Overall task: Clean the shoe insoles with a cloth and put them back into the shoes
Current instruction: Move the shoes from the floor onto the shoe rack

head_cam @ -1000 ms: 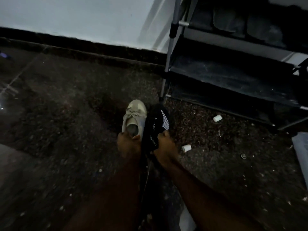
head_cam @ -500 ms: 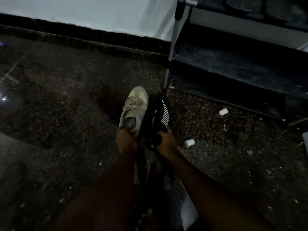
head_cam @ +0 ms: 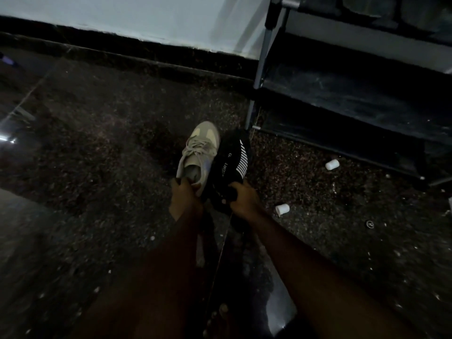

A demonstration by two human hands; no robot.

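My left hand (head_cam: 186,199) pinches the heel collar of the beige lace-up fabric sneaker (head_cam: 199,152). My right hand (head_cam: 243,200) curls round the heel of the black knit sneaker with white stripes (head_cam: 232,162). That is 1 shoe per hand, probably for carrying. I can't tell whether the insoles are seated. A small white plastic cap (head_cam: 282,208) lies at 3 o'clock. The grey-framed dark shoe rack (head_cam: 342,94) crowds the toes at 1 o'clock.

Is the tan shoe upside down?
No, right side up. The tan shoe shows its laces and opening on top, while the left hand holds its heel.
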